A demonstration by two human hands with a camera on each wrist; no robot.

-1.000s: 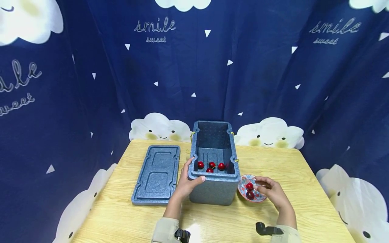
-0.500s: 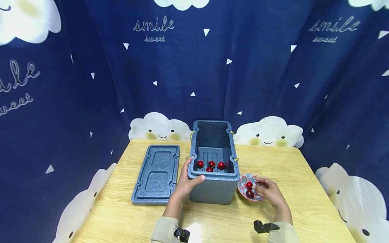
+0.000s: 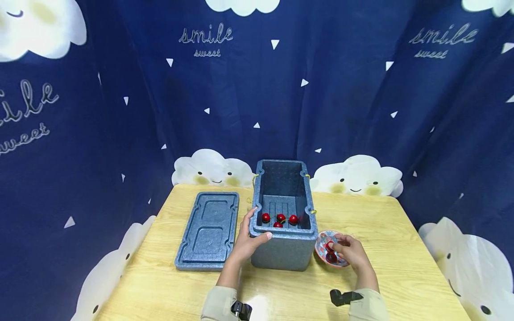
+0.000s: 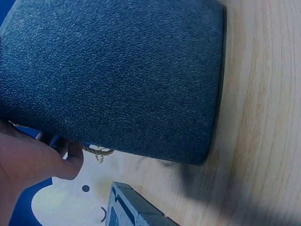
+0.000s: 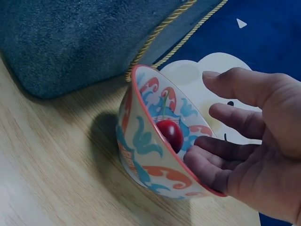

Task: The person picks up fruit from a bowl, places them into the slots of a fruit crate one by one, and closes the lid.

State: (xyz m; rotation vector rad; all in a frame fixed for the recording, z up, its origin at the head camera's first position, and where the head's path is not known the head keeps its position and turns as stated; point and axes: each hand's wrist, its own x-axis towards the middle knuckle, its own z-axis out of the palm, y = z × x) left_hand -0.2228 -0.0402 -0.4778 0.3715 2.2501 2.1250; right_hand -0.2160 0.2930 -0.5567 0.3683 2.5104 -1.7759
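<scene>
Two hands at work, catalogued from the grip outward. Right hand (image 3: 350,251): grip loose and half wide, fingers (image 5: 221,143) reaching into the tilted patterned bowl (image 5: 155,155), touching its inner wall just beside a cherry (image 5: 170,134); nothing pinched yet. Left hand (image 3: 246,240): thumb and fingers curled over the near left rim of the foam box (image 3: 283,247), steadying it.

Step in hand, as judged: picking a cherry out of the bowl. The next move calls for closing fingertips on the fruit or its stem, then carrying it left, over the box wall.

Materials:
- Bowl: glazed ceramic, round, red rim, teal and orange scrolls; on the tabletop (image 3: 401,267) just right of the box.
- Cherry: dark red, glossy, round, thin stem.
- Foam box: grey-blue, pebbled, rectangular, ribbed floor, yellow cord at sides; four cherries in box (image 3: 279,219) at its near end.
- Lid (image 3: 209,229): matching foam, flat, embossed panels, left of the box.
- Tabletop: pale wood grain.
</scene>
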